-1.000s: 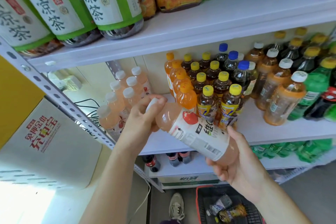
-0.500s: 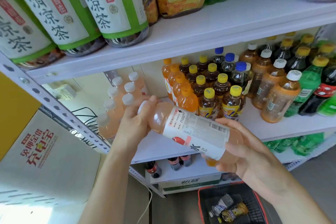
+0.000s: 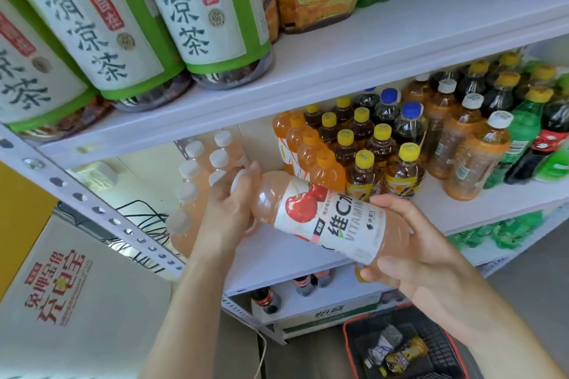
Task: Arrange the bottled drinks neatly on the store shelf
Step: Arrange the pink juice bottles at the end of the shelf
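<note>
Pink vitamin bottle (image 3: 326, 218), just rolled from barcode to cherry label up, gripped at neck by my left hand (image 3: 228, 209), base by my right hand (image 3: 409, 258), likely ready to shelve facing out.

place: a small shop, drinks aisle
shelving: white metal shelves (image 3: 354, 49) with a perforated upright (image 3: 92, 206)
stock: many bottles (image 3: 381, 144) of the same brands, grouped in rows by kind
floor: a red-rimmed basket (image 3: 348, 344) holding a few bottles
</note>
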Tool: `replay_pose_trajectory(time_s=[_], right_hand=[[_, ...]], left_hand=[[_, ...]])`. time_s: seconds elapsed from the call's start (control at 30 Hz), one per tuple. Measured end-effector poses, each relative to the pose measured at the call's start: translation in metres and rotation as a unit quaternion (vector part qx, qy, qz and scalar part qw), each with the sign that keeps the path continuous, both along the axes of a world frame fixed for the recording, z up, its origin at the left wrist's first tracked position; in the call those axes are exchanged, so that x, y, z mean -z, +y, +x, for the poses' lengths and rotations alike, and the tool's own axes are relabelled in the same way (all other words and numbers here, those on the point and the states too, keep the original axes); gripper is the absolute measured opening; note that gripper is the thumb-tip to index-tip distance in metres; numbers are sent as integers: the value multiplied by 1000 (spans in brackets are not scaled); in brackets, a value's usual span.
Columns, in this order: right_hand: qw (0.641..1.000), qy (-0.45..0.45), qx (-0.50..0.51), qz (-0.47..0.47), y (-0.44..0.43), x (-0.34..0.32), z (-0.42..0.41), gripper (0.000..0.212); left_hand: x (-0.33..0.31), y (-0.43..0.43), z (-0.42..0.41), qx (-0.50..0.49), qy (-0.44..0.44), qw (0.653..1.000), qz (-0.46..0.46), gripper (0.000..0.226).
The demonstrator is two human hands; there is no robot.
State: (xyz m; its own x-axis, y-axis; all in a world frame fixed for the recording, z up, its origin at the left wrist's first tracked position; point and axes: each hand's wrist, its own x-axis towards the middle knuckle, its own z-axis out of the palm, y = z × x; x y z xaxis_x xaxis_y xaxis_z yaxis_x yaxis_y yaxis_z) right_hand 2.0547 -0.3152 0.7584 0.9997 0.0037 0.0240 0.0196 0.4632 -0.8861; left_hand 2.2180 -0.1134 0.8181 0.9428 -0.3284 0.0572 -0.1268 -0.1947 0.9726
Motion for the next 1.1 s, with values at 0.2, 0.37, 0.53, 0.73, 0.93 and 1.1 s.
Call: replay_pose_trajectory(time_s=[0.2,0.37,0.53,0.73,0.93,1.1], right_hand=[[996,57,59,40,8,-16,2,76],[986,126,105,40,10,-21,5,77],[994,62,60,66,2,-15,5,106],[998,17,17,51,7,-12,8,71],[996,42,76,-22,6,-16,15,71],[980,104,166,-34,11,-20,20,81]], left_hand=[[7,15,15,98,19,995,0,40],[9,25,27,229,84,962,-123,45],[6,20,27,168,41,983,-64,53],[12,14,29,56,33,998,7,74],[15,14,33,55,52,996,54,46],[15,24,33,185,86,979,-13,36]])
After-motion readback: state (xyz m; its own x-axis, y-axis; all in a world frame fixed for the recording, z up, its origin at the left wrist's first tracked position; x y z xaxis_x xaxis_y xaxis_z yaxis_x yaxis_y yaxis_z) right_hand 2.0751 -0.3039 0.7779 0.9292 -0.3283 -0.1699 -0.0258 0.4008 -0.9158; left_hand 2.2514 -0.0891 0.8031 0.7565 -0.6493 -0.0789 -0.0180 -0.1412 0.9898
